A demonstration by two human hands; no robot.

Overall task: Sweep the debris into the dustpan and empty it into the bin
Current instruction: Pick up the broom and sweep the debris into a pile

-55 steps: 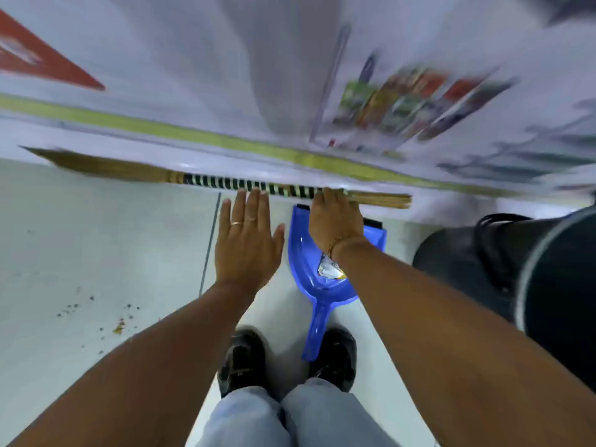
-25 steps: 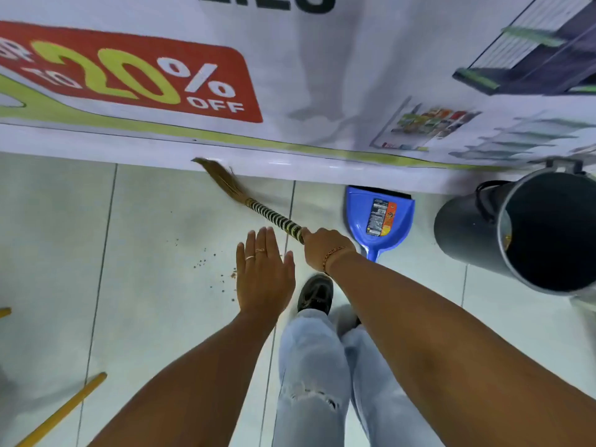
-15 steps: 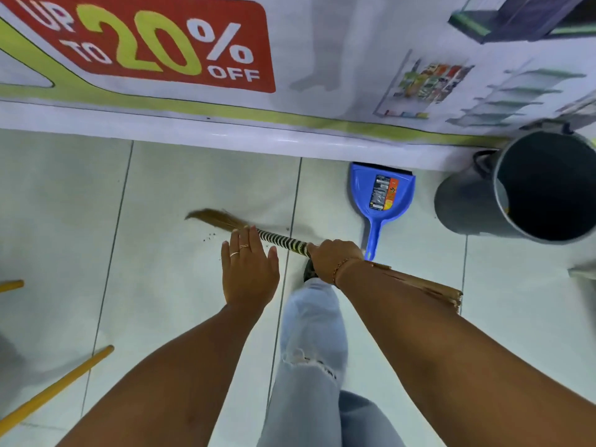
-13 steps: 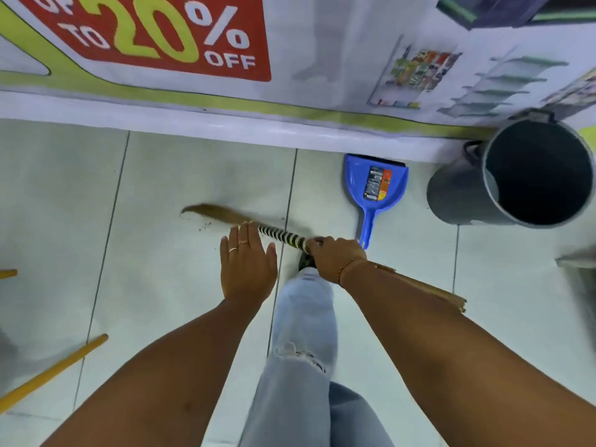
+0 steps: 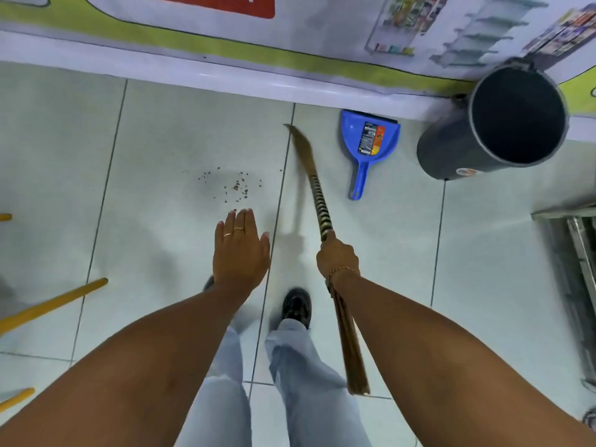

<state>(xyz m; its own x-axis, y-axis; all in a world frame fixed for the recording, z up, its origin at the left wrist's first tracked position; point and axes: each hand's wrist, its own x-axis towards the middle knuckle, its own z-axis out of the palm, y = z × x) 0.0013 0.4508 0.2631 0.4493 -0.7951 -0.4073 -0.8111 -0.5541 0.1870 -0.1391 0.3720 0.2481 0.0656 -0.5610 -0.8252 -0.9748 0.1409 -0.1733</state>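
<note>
Swung round from lying across the person's body half a second ago, the long straw broom with the black-and-cream striped binding (image 5: 317, 201) now points forward, its thin tip near the wall's white base and just left of the blue plastic dustpan (image 5: 371, 140). Judged from this, the sweep has not begun in earnest: the broom is being set up for a stroke. The round dark grey bin (image 5: 451, 156) stands open-mouthed by the wall, just right of the dustpan, which lies flat with a label inside and its handle toward the person; no debris shows in it. The right hand (image 5: 337, 258) is clenched around the broom where the striped binding ends, the loose straw end trailing back under the forearm. The left hand (image 5: 240, 250) hovers flat and spread, holding nothing. The scatter of small brown crumbs (image 5: 237, 185) sits on the pale floor tile just ahead of the left hand, left of the broom and well apart from the dustpan. Motion blur softens the broom's tip, so whether it touches the floor cannot be told, and the bin's inside is too dark to read.
</note>
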